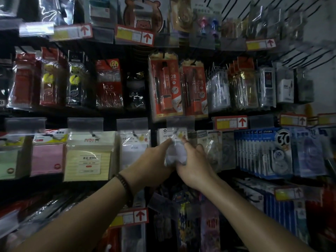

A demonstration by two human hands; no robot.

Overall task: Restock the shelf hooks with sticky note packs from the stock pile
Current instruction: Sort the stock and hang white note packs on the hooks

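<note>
A white sticky note pack [172,142] in clear wrap hangs at a shelf hook [176,132] in the middle row. Both my hands hold it. My left hand [152,164] grips its left side, the forefinger stretched up toward the pack's top. My right hand [195,164] grips its lower right edge, fingers curled round the wrap. More sticky note packs hang to the left: white [135,148], yellow [90,157], pink [48,157] and green [9,159].
Pen refill packs [109,84] and orange 2B pencil sets [166,86] hang on the row above. Blue correction tape packs [269,151] fill the hooks to the right. Price tag holders [231,122] jut out over each hook. More goods hang below my arms.
</note>
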